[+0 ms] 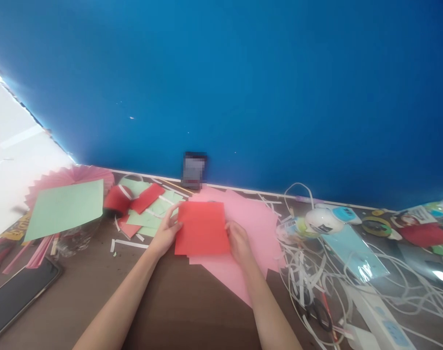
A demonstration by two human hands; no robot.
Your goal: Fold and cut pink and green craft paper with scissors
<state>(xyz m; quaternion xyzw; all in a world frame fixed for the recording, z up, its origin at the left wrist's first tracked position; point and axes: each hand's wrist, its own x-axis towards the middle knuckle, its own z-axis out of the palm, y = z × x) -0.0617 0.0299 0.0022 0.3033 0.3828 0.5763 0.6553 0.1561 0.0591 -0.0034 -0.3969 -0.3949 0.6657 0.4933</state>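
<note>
1. A person's two bare hands reach forward over a dark brown counter [192, 301] that meets a bright blue wall [236, 82].
2. Containers: at the right lies a flat, shiny, light-blue plastic packet [356, 255]; what it holds cannot be made out. At the left, crumpled clear plastic [73, 239] sits partly under a pale green sheet [66, 209]; its contents are also unclear.
3. A square of red paper [201, 228] lies between the hands, near the middle of the view, over larger pink sheets [259, 226]. Its lower left corner extends beyond them.
4. The left hand [166, 233] grasps the red paper by its left edge, thumb on top.
5. The right hand [239, 242] has its fingers curled at the paper's right edge, touching it; whether they pinch it or merely rest there, I cannot tell.
6. Left of the left hand are green scraps [148, 222], white strips [131, 244] and a red roll [116, 201]. Farther left are a pleated pink paper fan [73, 177] and, nearer the viewer, a dark phone [22, 299].
7. Right of the right hand, well apart from the red paper, are tangled white cables [407, 291], black-handled scissors [328, 317] and a white power strip [376, 313].
</note>
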